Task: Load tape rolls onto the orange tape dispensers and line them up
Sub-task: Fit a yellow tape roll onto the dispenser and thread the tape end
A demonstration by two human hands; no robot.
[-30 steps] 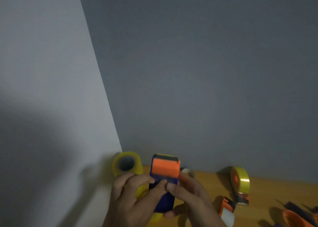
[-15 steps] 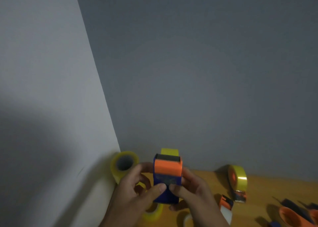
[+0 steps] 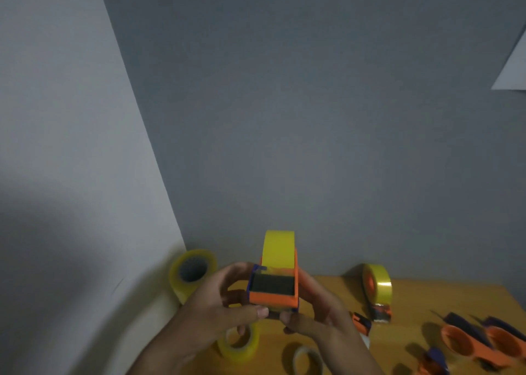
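Both thumbs pinch the front lip of the orange dispenser (image 3: 273, 290), the left hand (image 3: 225, 303) curled around its near side and the right hand (image 3: 316, 306) wrapped round the other, holding it in the air above the wooden table (image 3: 427, 298). A yellow roll (image 3: 278, 249) stands up out of it at the back. If the roll is not fully seated, tilting could let it slide off, or the loose tape end could stick to a thumb.

table (image 3: 427, 295) wood | on it: tape rolls (image 3: 239, 343), loaded dispenser (image 3: 377, 292), empty dispensers (image 3: 481, 343)
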